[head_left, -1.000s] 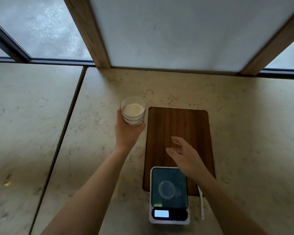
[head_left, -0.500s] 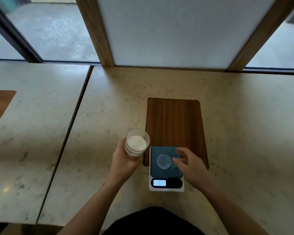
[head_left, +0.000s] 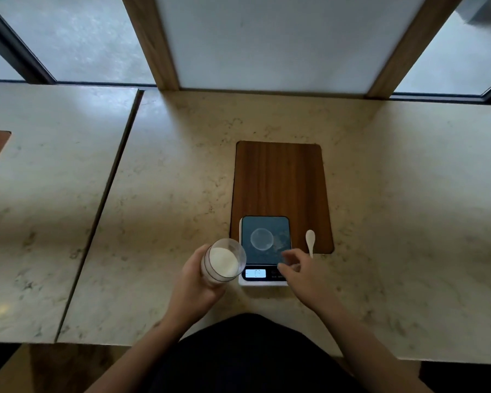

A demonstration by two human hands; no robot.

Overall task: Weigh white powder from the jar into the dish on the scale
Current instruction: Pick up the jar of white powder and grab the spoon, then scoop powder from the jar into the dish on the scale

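Note:
My left hand [head_left: 194, 282] grips an open clear jar [head_left: 224, 262] holding white powder, tilted slightly toward the scale's left edge. The scale [head_left: 278, 225] has a dark glass top and a lit display, and rests half on a wooden board. A small clear round dish [head_left: 262, 239] sits at the middle of its platform, with nothing visible in it. My right hand [head_left: 301, 272] hovers over the scale's front right corner, fingers spread and holding nothing. A white spoon [head_left: 310, 241] lies just right of the scale on the board.
The wooden board [head_left: 281, 180] lies on a pale marble counter [head_left: 167, 180]. A seam [head_left: 108, 191] splits the counter to the left. A white panel with wooden posts [head_left: 272, 41] backs the counter. My dark clothing fills the bottom middle.
My left hand has brought the jar from the board's far left corner down beside the scale. My right hand moved from over the board to the scale's front right corner. The view has pulled back.

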